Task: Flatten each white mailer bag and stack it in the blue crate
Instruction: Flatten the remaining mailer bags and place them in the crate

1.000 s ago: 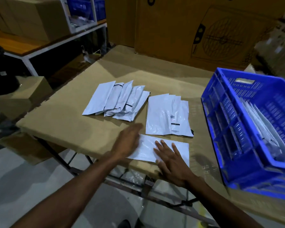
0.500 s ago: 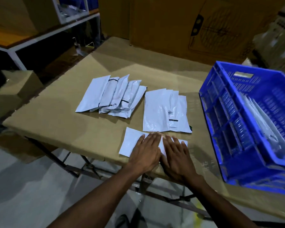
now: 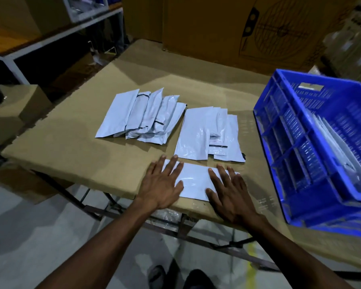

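Both flat: left hand (image 3: 162, 184) and right hand (image 3: 230, 193) press a white mailer bag (image 3: 194, 181) at the counter's (image 3: 71, 142) near edge; blue crate (image 3: 313, 155) right.

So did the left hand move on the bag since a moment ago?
Yes. The left hand slid left along the mailer bag to its left end, away from the blue crate.

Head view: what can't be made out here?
- Blue crate: right side cut off by the frame edge; count of mailer bags inside blurred.
- Mailer bag: both ends hidden under left hand and right hand.
- Overlapped bags: count unclear.
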Motion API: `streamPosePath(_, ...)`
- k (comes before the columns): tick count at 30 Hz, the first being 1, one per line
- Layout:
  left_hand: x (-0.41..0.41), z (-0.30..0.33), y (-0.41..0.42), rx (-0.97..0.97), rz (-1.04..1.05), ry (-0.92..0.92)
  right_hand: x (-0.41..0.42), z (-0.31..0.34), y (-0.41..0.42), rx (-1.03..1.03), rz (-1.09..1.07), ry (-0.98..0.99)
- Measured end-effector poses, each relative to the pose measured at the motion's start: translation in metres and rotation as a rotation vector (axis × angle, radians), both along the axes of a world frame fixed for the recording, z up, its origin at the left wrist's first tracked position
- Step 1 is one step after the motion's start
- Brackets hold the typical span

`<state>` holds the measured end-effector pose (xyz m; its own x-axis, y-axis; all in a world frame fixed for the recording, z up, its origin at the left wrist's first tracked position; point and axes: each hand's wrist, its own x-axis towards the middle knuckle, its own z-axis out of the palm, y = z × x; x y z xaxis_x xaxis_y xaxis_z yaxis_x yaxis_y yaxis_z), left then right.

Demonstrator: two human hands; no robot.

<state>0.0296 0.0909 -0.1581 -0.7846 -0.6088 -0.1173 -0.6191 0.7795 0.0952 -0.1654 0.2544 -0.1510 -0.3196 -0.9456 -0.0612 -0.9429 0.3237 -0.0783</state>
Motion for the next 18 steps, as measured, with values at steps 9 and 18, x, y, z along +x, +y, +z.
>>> streamPosePath(9,0.006,-0.004,0.000,-0.035,0.039,0.001,0.025,0.019,-0.022,-0.029,0.072,0.059)
streamPosePath(18,0.006,-0.002,-0.002,-0.015,0.028,-0.002,0.018,0.003,-0.012,-0.006,0.034,-0.054)
